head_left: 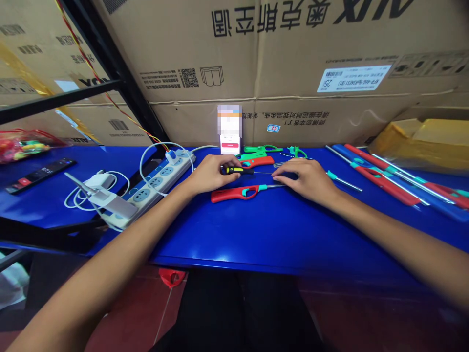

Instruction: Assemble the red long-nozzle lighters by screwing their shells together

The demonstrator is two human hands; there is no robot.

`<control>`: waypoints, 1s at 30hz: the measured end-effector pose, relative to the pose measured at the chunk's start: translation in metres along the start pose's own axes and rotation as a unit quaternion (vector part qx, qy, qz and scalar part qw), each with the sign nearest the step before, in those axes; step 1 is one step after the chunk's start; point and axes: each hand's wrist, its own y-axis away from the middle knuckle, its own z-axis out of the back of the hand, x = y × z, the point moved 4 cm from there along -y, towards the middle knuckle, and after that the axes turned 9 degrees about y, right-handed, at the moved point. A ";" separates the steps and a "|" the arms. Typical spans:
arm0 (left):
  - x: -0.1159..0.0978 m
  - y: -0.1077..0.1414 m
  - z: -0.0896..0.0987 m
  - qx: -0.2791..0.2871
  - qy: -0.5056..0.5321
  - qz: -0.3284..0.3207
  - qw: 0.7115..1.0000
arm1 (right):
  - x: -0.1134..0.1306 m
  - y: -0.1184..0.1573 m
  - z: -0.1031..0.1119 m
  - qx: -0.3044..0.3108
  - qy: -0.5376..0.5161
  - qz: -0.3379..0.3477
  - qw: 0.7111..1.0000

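A screwdriver (240, 170) with a black and yellow handle lies in the closed fingers of my left hand (212, 173), its thin shaft pointing right. My right hand (306, 178) is near the tip of that shaft, thumb and fingers bent towards each other; whatever may be between them is too small to make out. Just below both hands a red lighter (234, 194) with a metal tube lies on the blue table (256, 234). Behind the hands are an orange-red lighter (257, 162) and green plastic parts (263, 149).
A phone (230, 129) leans upright against the large cardboard box (293, 49). On the left are a white power strip (157, 183), a charger with cables (113, 201) and a dark remote-like object (41, 175). Several red and blue lighters (384, 183) lie at right.
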 end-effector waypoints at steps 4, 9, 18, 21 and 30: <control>0.004 -0.001 -0.002 0.019 0.001 -0.009 1.000 | 0.003 -0.001 0.001 -0.009 -0.006 0.010 1.000; 0.013 -0.003 -0.007 0.045 -0.001 -0.007 0.999 | 0.004 -0.001 0.000 -0.005 -0.005 0.010 1.000; 0.016 -0.003 -0.008 0.043 -0.021 -0.014 0.999 | 0.002 0.000 -0.001 -0.010 -0.014 0.015 1.000; 0.018 -0.003 -0.008 0.049 -0.025 -0.014 0.998 | 0.002 0.000 0.000 -0.011 -0.018 0.010 1.000; 0.020 -0.003 -0.008 0.059 -0.021 0.000 0.998 | 0.004 -0.001 0.001 -0.005 -0.023 0.004 1.000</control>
